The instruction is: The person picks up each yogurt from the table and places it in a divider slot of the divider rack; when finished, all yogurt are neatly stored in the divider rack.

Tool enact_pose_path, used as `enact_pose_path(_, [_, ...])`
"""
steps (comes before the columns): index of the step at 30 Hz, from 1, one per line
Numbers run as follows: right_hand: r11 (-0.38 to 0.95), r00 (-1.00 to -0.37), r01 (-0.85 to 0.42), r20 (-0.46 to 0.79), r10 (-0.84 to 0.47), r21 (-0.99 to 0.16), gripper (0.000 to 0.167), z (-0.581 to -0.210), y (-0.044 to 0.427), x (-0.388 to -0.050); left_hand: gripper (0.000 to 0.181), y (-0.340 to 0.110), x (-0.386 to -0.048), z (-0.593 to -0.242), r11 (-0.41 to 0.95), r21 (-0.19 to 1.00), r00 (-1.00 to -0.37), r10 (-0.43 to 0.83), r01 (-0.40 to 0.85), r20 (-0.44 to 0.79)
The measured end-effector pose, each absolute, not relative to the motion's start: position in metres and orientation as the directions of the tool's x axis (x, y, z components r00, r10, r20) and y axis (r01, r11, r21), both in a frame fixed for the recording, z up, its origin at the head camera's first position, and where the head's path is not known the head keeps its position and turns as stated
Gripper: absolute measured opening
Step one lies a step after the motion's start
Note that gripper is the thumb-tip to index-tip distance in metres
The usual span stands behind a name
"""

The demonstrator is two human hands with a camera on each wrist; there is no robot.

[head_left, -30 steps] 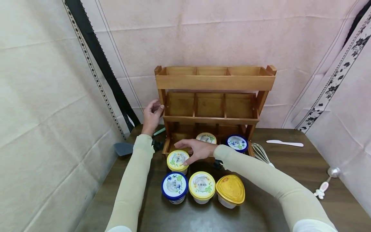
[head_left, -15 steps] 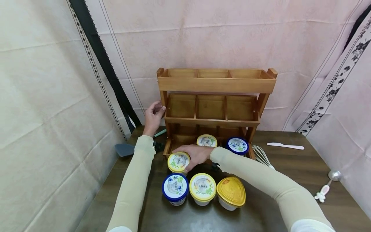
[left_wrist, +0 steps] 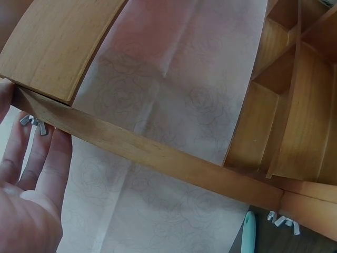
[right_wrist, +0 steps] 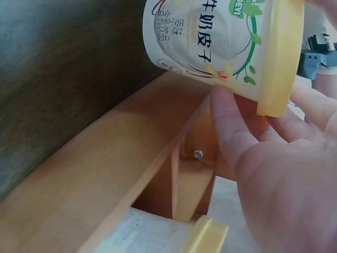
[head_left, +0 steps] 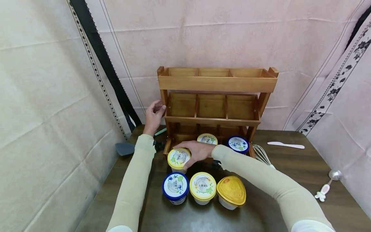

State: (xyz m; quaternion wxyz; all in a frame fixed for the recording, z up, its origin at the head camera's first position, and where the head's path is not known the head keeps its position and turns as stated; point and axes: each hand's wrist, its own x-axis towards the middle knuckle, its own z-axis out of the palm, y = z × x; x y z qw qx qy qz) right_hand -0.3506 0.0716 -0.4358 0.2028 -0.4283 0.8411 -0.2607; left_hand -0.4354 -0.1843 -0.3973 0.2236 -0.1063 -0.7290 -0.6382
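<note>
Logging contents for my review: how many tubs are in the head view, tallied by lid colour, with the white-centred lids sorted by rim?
Yellow-rimmed tubs: 3
Blue-rimmed tubs: 2
All-yellow tub: 1
Total: 6
</note>
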Motion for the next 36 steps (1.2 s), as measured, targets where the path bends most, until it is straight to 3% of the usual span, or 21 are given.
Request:
enact_pose_path(20, [0.436, -0.591, -0.609, 0.013, -0.806, -0.663, 0.095, -0.418, 0.077, -0.359, 0.043, -0.186, -0.438, -0.401, 0.149, 0.858, -0.851, -0.124, 0.492, 0.510])
enact_pose_path(36, [0.480, -0.694, -0.537, 0.039, -0.719, -0.694, 0.093, -0.424, 0.079, -0.388, 0.045, -0.186, -0.436, -0.400, 0.161, 0.857, -0.852, -0.125, 0.489, 0.509])
